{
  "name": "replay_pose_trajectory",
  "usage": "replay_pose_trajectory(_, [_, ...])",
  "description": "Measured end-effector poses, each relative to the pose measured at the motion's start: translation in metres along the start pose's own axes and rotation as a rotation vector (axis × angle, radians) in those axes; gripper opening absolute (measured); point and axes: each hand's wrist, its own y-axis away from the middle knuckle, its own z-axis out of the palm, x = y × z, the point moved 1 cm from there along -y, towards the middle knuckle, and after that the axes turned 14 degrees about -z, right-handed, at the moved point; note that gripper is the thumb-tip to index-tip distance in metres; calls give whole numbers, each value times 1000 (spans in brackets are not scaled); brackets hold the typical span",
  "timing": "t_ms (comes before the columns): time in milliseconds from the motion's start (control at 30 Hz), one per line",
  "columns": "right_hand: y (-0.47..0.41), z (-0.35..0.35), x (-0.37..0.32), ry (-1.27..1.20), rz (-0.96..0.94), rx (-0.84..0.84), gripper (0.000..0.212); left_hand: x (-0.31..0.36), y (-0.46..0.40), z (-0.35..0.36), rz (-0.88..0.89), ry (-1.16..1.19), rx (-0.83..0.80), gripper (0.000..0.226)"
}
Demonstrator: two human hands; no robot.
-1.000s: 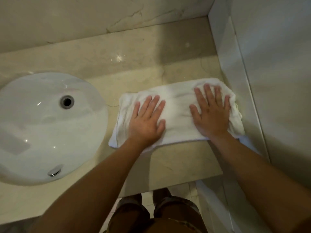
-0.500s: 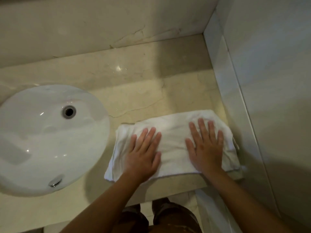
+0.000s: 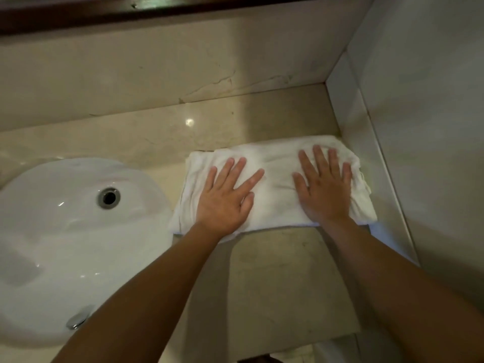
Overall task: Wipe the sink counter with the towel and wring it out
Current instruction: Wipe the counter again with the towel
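A white folded towel lies flat on the beige marble counter, to the right of the sink and against the right side wall. My left hand presses on the towel's left half with straight, spread fingers. My right hand presses on its right half the same way. Both palms lie flat on the cloth; neither hand grips it.
The white oval sink basin fills the left, with an overflow hole and a metal drain stopper. A marble backsplash rises behind, a pale side wall on the right. The counter's front edge runs below my forearms.
Both hands slid the towel toward the front edge and then pushed it away again toward the backsplash. The hands stayed flat on it throughout.
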Motion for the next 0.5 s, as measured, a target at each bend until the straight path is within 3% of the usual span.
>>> replay_pose_trajectory(233, [66, 10, -25, 23, -26, -14, 61, -6, 71, 13, 14, 13, -14, 48])
replay_pose_trajectory(500, [30, 0, -19, 38, -44, -45, 63, -9, 46, 4, 18, -13, -13, 52])
